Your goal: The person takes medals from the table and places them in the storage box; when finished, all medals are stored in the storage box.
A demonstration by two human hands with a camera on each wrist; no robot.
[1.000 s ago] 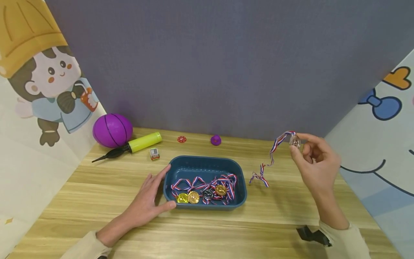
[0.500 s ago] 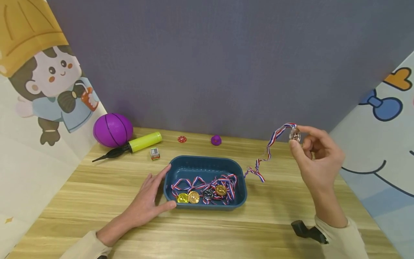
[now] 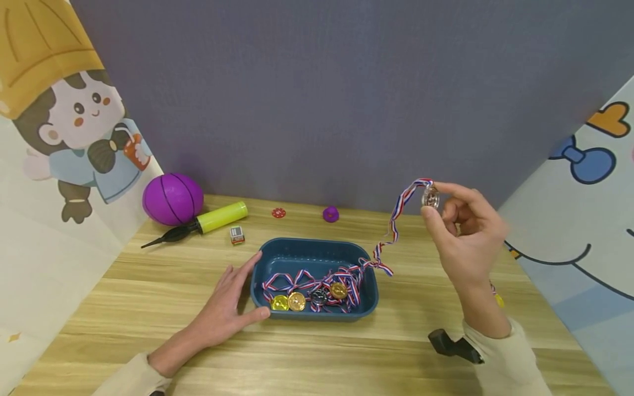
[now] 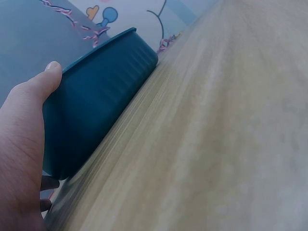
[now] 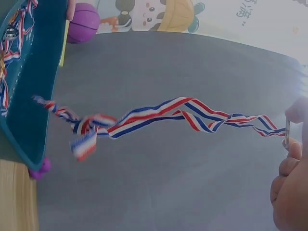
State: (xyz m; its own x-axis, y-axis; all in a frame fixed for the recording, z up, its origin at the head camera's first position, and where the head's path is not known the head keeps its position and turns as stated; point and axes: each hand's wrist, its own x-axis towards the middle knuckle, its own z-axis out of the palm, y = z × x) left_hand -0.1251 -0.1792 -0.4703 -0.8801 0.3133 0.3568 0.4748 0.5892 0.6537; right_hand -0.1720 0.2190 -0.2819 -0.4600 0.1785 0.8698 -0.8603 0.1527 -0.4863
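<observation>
In the head view my right hand (image 3: 468, 236) pinches a silver-coloured medal (image 3: 430, 197) between thumb and index finger, up above the table. Its red, white and blue ribbon (image 3: 398, 212) hangs down to the left, knotted low, with the end over the right rim of a dark blue plastic bin (image 3: 317, 246). My left hand (image 3: 223, 311) holds that bin's left end, the thumb at the front corner and the fingers toward the back; the left wrist view has the thumb at the rim. Inside lie several medals, including a gold one (image 3: 296, 301), among tangled ribbons (image 3: 351, 283).
A purple ball (image 3: 173, 199), a yellow-and-black hand pump (image 3: 223, 217), a small box (image 3: 237, 235), a red chip (image 3: 278, 213) and a purple ring-like piece (image 3: 331, 214) line the back. Another yellow medal (image 3: 499, 300) shows beside my right wrist. A grey panel (image 3: 317, 110) stands behind.
My right hand has moved left and up with the medal, bringing the ribbon's lower end from the table over the bin's right rim. The left hand and the bin stay put.
</observation>
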